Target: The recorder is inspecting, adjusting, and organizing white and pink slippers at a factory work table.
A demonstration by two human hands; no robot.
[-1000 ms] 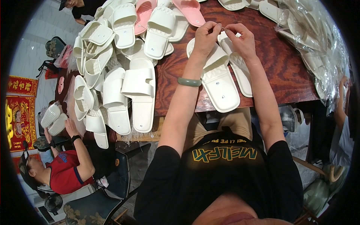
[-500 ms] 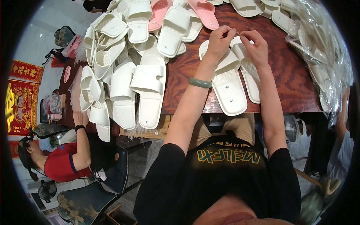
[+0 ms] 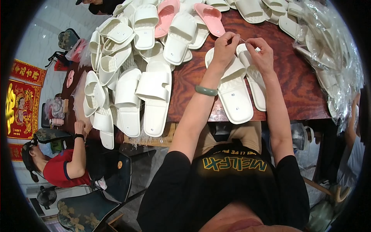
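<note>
A pair of white slippers lies side by side in front of me, the left slipper (image 3: 235, 102) showing more fully than the right slipper (image 3: 258, 92). Over their far ends, my left hand (image 3: 225, 50) and my right hand (image 3: 262, 55) are raised close together, each closed in a pinch. A thin pale strand (image 3: 242, 40) runs between the fingertips; it is too fine to name more exactly. A green bangle (image 3: 206, 91) circles my left wrist. My forearms cover parts of both slippers.
On the dark red wooden table (image 3: 286, 89), a heap of white slippers (image 3: 154, 91) rises at left, with pink slippers (image 3: 210, 18) among them. Clear plastic wrap (image 3: 332, 54) covers more slippers at right. A person in red (image 3: 67, 166) sits at far left near chairs (image 3: 87, 205).
The view has shifted a little, so the table and slippers sit slightly lower. My fingertips are a little farther apart, with the strand still between them.
</note>
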